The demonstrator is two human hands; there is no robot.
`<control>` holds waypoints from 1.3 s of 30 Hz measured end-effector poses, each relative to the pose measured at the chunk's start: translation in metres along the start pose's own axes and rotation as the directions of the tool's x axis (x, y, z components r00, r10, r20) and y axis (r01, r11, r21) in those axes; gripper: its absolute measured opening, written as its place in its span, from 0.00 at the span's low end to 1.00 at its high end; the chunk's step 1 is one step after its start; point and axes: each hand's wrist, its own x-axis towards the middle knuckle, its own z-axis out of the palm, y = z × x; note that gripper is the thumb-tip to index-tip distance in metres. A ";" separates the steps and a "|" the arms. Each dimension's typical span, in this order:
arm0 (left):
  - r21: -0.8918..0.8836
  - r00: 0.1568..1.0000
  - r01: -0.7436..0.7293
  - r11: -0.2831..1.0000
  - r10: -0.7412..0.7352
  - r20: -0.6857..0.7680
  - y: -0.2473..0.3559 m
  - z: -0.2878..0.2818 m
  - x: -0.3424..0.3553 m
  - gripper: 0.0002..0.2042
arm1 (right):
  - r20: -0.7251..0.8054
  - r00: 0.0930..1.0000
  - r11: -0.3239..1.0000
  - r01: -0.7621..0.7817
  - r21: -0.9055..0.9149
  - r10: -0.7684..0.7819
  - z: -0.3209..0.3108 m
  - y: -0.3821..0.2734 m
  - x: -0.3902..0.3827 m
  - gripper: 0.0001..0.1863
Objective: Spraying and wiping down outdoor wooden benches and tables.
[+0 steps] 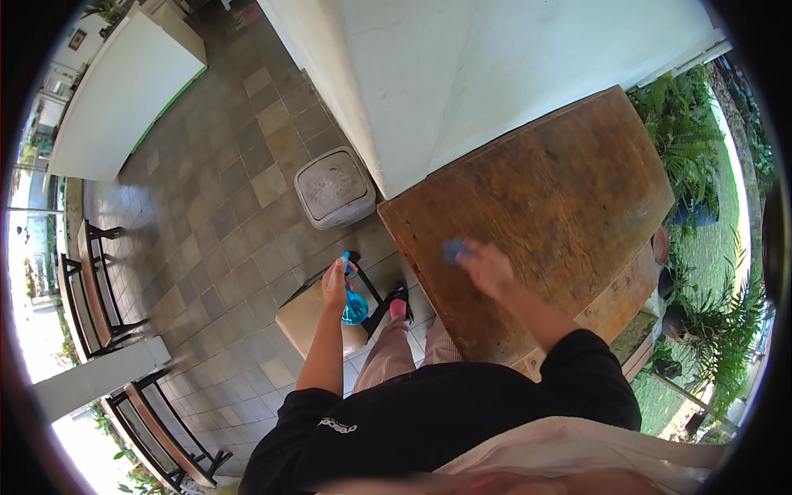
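My left hand (334,285) is closed round the neck of a blue spray bottle (355,308), held out over a stool beside my legs. The bottle's clear blue body hangs below my fingers. Over the left part of a worn wooden table (561,181), my right hand (485,268) grips a small blue sponge (454,248) by its edge. That hand is slightly blurred, and whether the sponge touches the wood I cannot tell for sure.
A grey lidded bin (334,186) stands by the table's far left corner, against a white wall (495,74). A tan-topped stool (301,318) is at my left. Wooden benches (99,289) line the far left. Potted ferns (681,140) grow past the table's right edge.
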 end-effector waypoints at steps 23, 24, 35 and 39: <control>0.015 0.997 -0.067 0.998 0.067 -0.025 0.021 -0.044 -0.058 0.30 | -0.268 0.611 0.667 -0.689 0.283 0.745 0.008 -0.008 0.139 0.18; 0.028 0.996 -0.090 0.996 0.090 -0.006 0.022 -0.044 -0.058 0.30 | -0.248 0.633 0.679 -0.666 0.309 0.734 0.021 -0.026 0.135 0.18; 0.042 0.953 -0.130 0.991 0.114 0.279 0.029 -0.009 -0.035 0.31 | 0.022 0.962 0.940 -0.272 0.208 0.274 0.009 -0.102 -0.053 0.21; 0.035 0.902 -0.188 0.982 0.159 0.402 0.038 0.024 -0.014 0.30 | 0.066 0.762 0.745 -0.645 0.171 0.645 -0.023 -0.080 -0.143 0.23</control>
